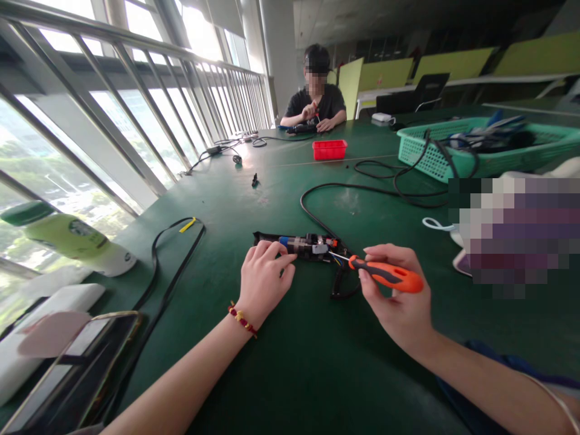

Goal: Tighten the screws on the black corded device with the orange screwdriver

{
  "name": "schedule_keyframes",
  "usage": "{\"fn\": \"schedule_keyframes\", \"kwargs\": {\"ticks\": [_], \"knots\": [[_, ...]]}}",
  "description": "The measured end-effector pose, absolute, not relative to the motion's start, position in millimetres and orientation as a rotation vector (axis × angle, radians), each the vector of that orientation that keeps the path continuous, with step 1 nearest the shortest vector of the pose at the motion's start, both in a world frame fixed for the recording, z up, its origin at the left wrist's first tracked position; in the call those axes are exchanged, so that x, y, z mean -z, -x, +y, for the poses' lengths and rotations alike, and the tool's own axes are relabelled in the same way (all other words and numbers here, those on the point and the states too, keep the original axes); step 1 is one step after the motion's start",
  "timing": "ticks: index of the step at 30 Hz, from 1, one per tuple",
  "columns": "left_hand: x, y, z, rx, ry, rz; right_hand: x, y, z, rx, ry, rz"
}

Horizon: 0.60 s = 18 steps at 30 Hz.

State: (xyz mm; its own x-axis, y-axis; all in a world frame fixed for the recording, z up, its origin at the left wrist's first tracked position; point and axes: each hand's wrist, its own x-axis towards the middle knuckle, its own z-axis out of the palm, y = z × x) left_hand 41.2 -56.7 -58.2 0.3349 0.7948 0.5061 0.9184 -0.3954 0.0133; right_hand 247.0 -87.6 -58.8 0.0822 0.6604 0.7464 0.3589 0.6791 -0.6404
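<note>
An opened corded power tool (301,243) lies on the green table in front of me, its black housing exposing a blue and silver cylindrical part, a grey block and thin coloured wires. Bent fingers of my left hand (266,272) hold the left end of it, hiding that part. In my right hand (403,314) is an orange and black screwdriver (389,276), gripped by the handle. Its thin shaft points left, and the tip reaches the grey block; whether it sits in a screw is too small to tell.
A black cable (335,185) runs toward a green basket (489,162) of tools. A red tray (330,150) stands mid-table. Across from me a person (316,96) handles another tool. At left are a bottle (77,238), a phone (77,374) and a black strap (176,266).
</note>
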Motion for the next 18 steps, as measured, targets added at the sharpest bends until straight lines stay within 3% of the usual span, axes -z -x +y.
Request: {"fn": "schedule_keyframes", "kwargs": {"ticks": [18], "knots": [[57.4, -41.8, -57.0, 0.665, 2.336, -1.543, 59.6, -247.8, -90.0, -0.417, 0.918, -1.501]]}}
